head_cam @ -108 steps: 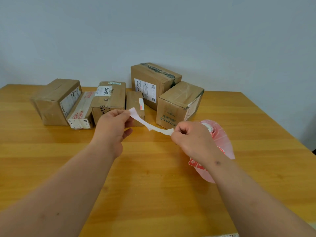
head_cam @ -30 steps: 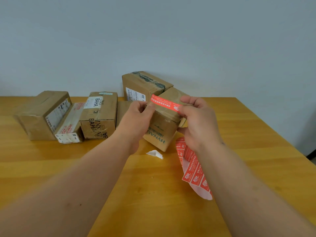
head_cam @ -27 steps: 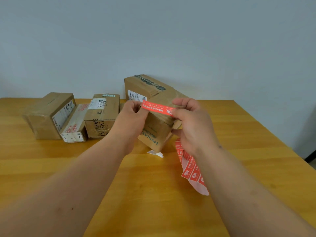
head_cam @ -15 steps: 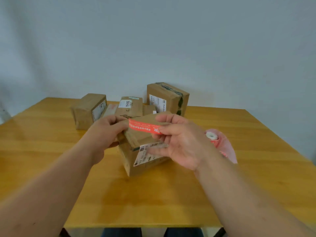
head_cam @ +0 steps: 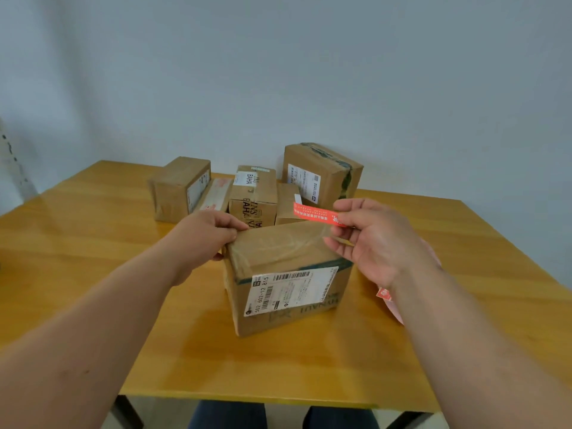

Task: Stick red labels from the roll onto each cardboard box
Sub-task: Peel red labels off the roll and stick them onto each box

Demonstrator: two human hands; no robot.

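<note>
A taped cardboard box (head_cam: 278, 258) with a white shipping slip on its near side stands in front of me on the wooden table (head_cam: 93, 243). My left hand (head_cam: 204, 239) grips its top left corner. My right hand (head_cam: 374, 243) pinches one end of a red label (head_cam: 312, 213) and holds it just above the box's far right edge. Part of the pink label roll (head_cam: 385, 295) shows behind my right forearm; most of it is hidden.
Several more cardboard boxes stand in a cluster at the back: a leaning one (head_cam: 179, 187), a "BAHA" box (head_cam: 255, 193), a small one (head_cam: 286, 202) and a tall one (head_cam: 322, 173). The table's near edge (head_cam: 247, 394) lies close below.
The box has come nearer to me and turned its slip side toward me. My left hand let go of the label and took the box's corner; the label now hangs from my right hand alone.
</note>
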